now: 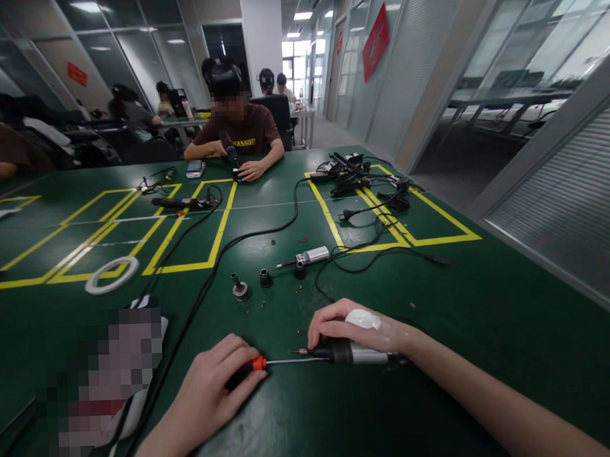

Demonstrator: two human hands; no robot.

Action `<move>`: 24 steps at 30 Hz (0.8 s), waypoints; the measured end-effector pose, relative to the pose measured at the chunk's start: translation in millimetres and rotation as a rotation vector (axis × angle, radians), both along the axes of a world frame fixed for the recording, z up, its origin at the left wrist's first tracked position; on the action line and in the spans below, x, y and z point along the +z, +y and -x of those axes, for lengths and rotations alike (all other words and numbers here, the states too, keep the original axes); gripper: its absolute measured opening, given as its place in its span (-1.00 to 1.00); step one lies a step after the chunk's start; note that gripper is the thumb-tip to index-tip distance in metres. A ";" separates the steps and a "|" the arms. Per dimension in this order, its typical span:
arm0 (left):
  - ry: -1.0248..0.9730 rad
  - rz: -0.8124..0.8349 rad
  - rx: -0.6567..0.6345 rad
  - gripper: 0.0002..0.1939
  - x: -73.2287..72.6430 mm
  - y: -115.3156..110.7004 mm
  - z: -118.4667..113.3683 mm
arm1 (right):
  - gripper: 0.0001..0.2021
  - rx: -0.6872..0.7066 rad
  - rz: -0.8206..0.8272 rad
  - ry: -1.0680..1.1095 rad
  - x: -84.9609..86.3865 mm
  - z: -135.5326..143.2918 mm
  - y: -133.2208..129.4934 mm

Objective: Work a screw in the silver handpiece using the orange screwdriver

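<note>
Your left hand (218, 385) is closing its grip around the screwdriver (260, 363), by the dark handle behind the orange collar. Your right hand (363, 323) is curving over the tool (370, 353), with fingertips near its black front; I cannot tell if this grip is grasping it or only resting. The tool is lying on its side on the counter (292, 422), and the shaft is pointing at its black part; contact is not clear.

The tool is looking stiff and moderately heavy for its size, probably with metal in the silver body. Being round and smooth, it is likely to roll or slip, so the wide middle is offering the surest hold. The thin tip is seeming more fragile and is asking for no pressure. The screwdriver is looking light and rigid, so the handle is the right place for holding it.

Beyond your hands, a second tool (313, 256), a metal part (241, 292) and two black cones (265, 279) are sitting near small, easily lost screws (263, 304).
</note>
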State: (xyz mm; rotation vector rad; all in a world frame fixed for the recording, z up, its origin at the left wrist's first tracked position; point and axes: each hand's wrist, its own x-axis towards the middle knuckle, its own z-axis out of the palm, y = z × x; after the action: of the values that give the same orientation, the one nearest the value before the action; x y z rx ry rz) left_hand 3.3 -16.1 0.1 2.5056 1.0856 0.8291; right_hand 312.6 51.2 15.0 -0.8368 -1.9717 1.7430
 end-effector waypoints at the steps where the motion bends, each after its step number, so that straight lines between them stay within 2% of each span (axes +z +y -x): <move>1: 0.007 -0.007 0.000 -0.84 0.0 0.6 0.2 | -0.57 -0.002 0.002 0.003 0.1 -0.1 0.0; 7: 0.042 0.007 0.015 -0.75 1.8 -1.0 -1.6 | -0.59 -0.005 0.012 -0.007 3.1 0.3 -0.3; 12: 0.027 0.009 0.054 -0.90 0.3 -5.8 -1.6 | -0.60 -0.003 0.017 -0.010 3.7 0.6 -0.5; 15: 0.024 0.026 0.032 -0.96 -1.6 -4.7 -0.2 | -0.60 -0.003 0.017 -0.013 3.6 0.5 -0.1; 24: 0.046 -0.061 -0.002 -0.73 -1.0 2.0 -1.0 | -0.58 0.012 0.006 -0.006 -0.8 -1.3 2.2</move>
State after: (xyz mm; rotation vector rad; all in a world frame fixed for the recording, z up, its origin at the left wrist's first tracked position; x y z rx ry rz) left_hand 4.3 -14.0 -0.9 2.5880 1.0884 0.8196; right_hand 313.9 53.4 14.3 -0.8354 -1.9801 1.7558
